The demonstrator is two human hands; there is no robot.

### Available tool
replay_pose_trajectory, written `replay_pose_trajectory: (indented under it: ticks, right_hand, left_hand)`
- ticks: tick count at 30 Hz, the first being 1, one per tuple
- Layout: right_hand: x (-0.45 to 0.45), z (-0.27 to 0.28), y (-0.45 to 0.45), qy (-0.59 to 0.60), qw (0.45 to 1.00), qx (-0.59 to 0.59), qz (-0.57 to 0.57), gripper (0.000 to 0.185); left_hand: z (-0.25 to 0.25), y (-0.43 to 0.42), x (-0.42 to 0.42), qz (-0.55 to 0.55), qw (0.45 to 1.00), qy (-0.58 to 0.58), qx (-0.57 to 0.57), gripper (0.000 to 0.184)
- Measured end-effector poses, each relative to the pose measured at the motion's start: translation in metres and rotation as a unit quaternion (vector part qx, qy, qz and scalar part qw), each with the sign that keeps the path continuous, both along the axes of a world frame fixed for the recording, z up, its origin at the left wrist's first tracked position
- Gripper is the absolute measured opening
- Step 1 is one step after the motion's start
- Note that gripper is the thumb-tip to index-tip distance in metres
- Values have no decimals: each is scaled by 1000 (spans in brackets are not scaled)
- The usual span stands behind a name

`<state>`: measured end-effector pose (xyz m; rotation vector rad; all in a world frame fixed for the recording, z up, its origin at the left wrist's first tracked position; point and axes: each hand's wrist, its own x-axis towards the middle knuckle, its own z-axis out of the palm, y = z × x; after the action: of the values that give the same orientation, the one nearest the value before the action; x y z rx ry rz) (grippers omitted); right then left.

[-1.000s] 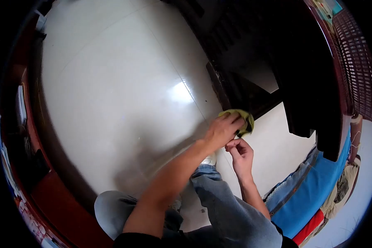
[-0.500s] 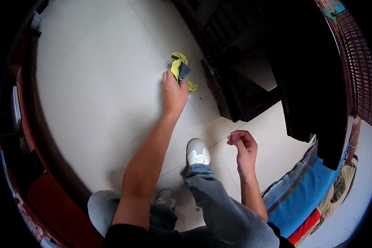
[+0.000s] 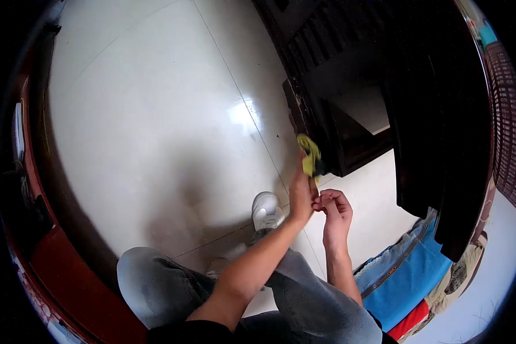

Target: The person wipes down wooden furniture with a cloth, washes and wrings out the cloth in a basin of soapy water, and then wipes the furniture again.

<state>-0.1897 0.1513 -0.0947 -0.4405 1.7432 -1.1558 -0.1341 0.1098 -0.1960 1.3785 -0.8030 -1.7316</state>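
My left hand (image 3: pixel 301 194) grips a crumpled yellow and dark cloth (image 3: pixel 309 157), which sticks out beyond the fingers beside the foot of the dark wooden furniture (image 3: pixel 341 140). Just to the right, my right hand (image 3: pixel 335 210) has its fingers curled, with thumb and fingertips together close to my left wrist. Whatever those fingertips pinch, if anything, is too small to make out.
Glossy pale floor tiles (image 3: pixel 155 109) lie beneath. My white shoe (image 3: pixel 266 210) stands below the hands. Blue fabric (image 3: pixel 410 269) and a red cloth (image 3: pixel 408 322) are at the lower right, a brown woven basket (image 3: pixel 505 114) at the right edge, reddish furniture (image 3: pixel 80 286) at the left.
Half a second ago my left hand held the cloth farther forward over the floor; it has come back right and nearer, beside my right hand. My right hand has stayed nearly in place.
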Motion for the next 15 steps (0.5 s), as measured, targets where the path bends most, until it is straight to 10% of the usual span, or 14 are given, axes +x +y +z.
replay_pose_trajectory:
  ticks: [1, 3, 5, 10, 15]
  right_hand:
    - [1, -2, -3, 5, 1000, -9, -7, 11]
    - [3, -1, -11, 13, 999, -27, -25, 10]
    - [4, 2, -19, 30, 999, -30, -22, 10]
    - [-1, -7, -16, 39, 999, -22, -26, 11]
    - [-6, -10, -13, 34, 999, -10, -28, 11]
  left_hand:
    - [-9, 24, -7, 18, 986, 130, 101, 75]
    - [-4, 41, -17, 54, 986, -64, -146, 73]
    - [-16, 35, -19, 37, 994, -34, -92, 70]
    - [-37, -33, -15, 112, 974, -169, -103, 9]
    - [-15, -140, 9, 117, 965, -222, -82, 13]
